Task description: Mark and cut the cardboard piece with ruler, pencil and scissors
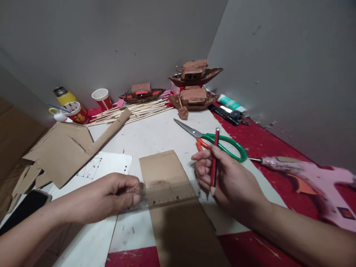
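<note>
Pinching one end, your left fingers hold the likely light, bendy ruler; your right fingers grasp the pencil.

Dim, greyish indoor light; a dark, soft-edged shadow covers the near part of the flat brown cardboard strip. The clear plastic ruler is motion-blurred, and the wide-angle view stretches towards its edges.

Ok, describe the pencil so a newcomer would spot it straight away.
Start with the white sheet over the red surface. Toward its right side, the right hand holds the pencil nearly upright, point down. It is the slim red-and-black stick in front of the scissors, whose handles are green and orange.
</note>
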